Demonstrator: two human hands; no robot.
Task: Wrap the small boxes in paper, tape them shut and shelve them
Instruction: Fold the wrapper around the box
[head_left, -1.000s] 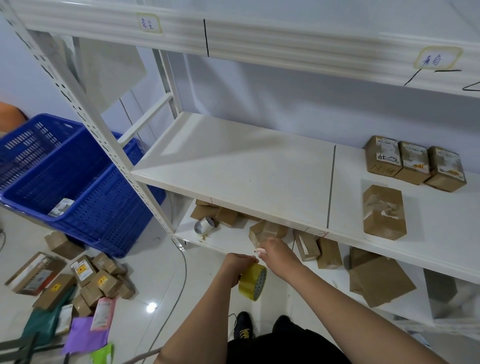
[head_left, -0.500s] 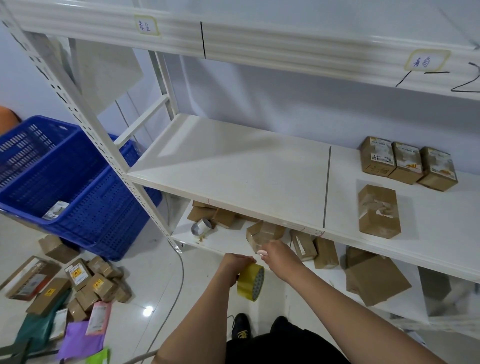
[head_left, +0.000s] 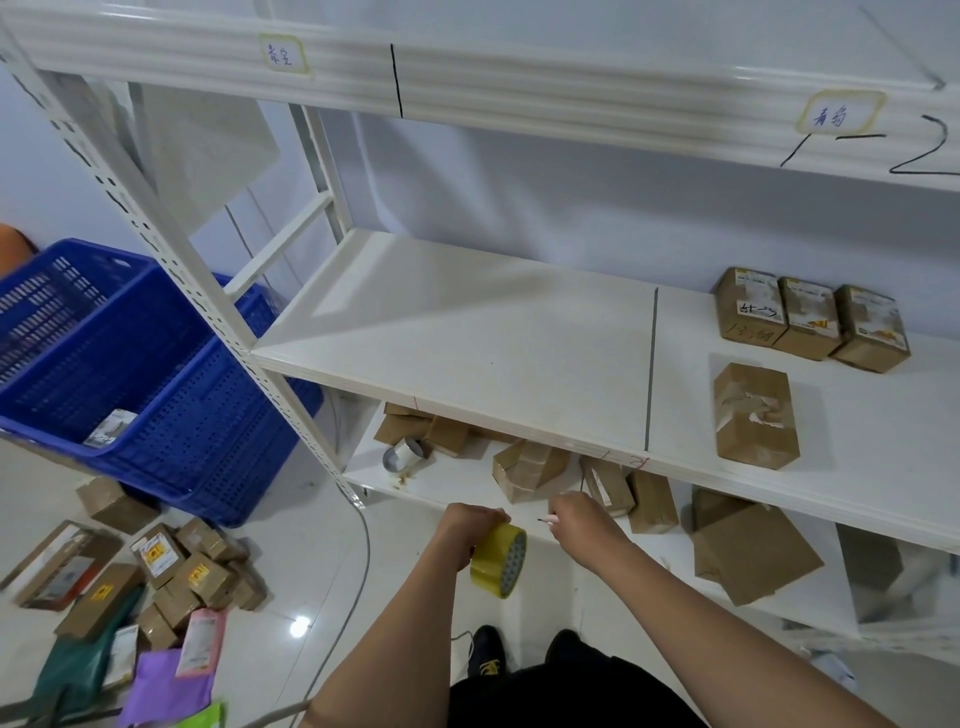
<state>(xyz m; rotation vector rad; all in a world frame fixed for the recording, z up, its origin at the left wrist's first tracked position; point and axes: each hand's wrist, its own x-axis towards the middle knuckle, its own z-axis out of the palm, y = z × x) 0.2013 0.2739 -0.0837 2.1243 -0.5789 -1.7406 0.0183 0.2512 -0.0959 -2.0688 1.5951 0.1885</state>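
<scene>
While gripped: tape roll (head_left: 498, 560) between hands (head_left: 470, 535)

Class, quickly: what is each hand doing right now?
Left hand: grips the yellow roll of packing tape.
Right hand: fingers curled, pinching something small; what, cannot be told.

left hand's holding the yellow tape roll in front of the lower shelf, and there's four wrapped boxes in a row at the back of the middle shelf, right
Not quite. The head view shows three wrapped boxes in that back row, not four; a fourth parcel lies apart, nearer the front. The left hand does hold the yellow tape roll.
</scene>
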